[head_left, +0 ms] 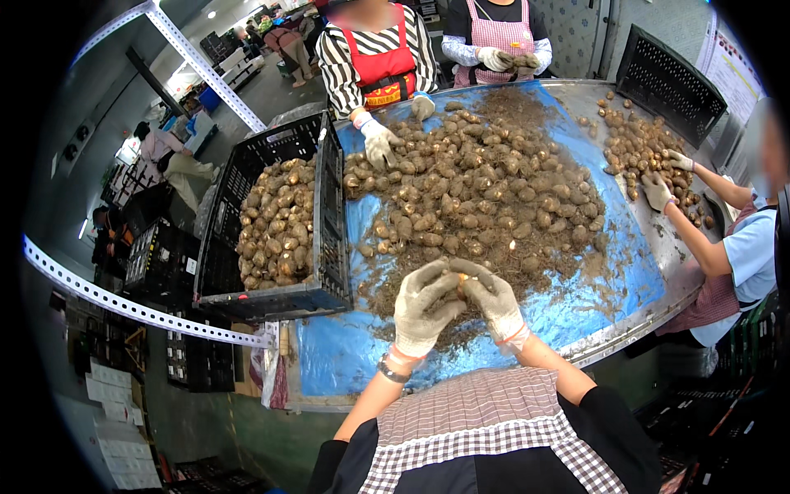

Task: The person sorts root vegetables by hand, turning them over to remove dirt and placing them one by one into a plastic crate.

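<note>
My left hand (423, 308) and my right hand (493, 305), both in soiled pale work gloves, meet over the near edge of the heap. Their fingers close around a small taro corm (462, 278). Only a yellow-orange bit of it shows between the fingertips; the gloves hide the rest. Beyond lies a broad pile of brown, hairy taro corms (494, 185), with loose root fibres and soil, on a blue plastic sheet (325, 362).
A black crate (329, 239) of taro corms stands at the left. Across the table, a co-worker's gloved hand (380, 143) touches the pile; another person works beside. On the right, a co-worker's hands (657, 193) sort a smaller pile (634, 136) near a tilted black crate (671, 82).
</note>
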Tool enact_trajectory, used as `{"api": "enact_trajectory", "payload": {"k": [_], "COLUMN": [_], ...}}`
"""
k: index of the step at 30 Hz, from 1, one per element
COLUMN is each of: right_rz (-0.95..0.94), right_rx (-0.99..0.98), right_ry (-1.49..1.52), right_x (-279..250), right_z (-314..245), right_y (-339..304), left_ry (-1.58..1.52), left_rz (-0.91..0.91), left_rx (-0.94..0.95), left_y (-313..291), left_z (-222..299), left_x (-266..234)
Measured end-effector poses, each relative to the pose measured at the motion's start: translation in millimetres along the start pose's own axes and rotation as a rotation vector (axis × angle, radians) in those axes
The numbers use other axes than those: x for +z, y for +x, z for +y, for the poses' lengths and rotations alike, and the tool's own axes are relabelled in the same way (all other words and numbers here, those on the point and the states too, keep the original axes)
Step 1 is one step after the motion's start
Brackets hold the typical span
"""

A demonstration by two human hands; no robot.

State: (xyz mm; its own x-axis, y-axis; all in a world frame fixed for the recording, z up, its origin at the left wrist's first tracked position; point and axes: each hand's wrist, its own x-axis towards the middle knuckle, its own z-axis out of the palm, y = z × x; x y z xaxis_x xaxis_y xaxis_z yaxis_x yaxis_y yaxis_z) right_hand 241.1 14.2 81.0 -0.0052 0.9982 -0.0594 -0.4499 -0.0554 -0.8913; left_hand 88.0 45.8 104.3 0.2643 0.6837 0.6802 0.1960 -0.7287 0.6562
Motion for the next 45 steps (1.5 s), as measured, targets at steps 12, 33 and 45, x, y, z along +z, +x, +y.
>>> {"api": "enact_trajectory", "payload": {"k": [12,33,45], "right_rz": [0.045,-0.033,-0.080], "right_rx": [-0.048,-0.124,-0.184], "right_ry": [0.004,-0.154,-0.317], "right_x": [7,11,13], "right_z": [-13,-17,-19], "right_y": [-7,-5,-9], "left_ry": [-0.133,-0.212,-0.335], "left_rz": [0.152,0.071,0.015], "left_rx": [-0.704,-0.538,-0.446], "left_y": [-9,-1,-2], "left_z": [-33,-6,0], "left_x": [-16,-14,-4]}}
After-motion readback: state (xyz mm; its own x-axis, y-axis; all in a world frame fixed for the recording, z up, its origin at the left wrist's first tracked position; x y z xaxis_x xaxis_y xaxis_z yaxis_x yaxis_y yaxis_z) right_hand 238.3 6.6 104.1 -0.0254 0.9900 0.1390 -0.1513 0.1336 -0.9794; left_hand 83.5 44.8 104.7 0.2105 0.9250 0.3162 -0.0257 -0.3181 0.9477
